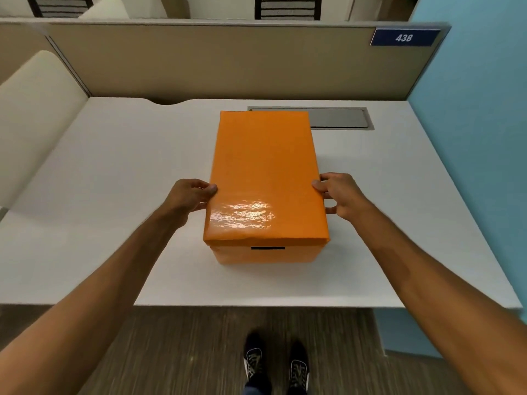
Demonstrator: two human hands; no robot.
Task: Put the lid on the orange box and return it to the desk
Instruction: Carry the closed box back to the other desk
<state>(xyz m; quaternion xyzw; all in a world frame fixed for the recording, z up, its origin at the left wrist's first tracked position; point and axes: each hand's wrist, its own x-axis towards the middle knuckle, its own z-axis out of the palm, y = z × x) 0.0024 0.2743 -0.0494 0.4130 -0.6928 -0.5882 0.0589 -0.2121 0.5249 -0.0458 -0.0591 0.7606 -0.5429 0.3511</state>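
Note:
An orange box (pixel 265 256) stands in the middle of the white desk (pixel 114 172), its front face showing a dark handle slot. A glossy orange lid (pixel 265 172) sits flat on top of it and covers it fully. My left hand (pixel 191 196) grips the lid's left edge, thumb on top and fingers curled down the side. On the opposite edge my right hand (pixel 339 195) holds it the same way. Both hands are near the lid's front half.
A grey metal cable hatch (pixel 342 118) is set into the desk behind the box. A beige partition (pixel 228 61) with a blue sign reading 438 (pixel 404 37) closes the back, and a blue wall (pixel 470 109) the right. My shoes (pixel 275 366) stand at the desk's front edge.

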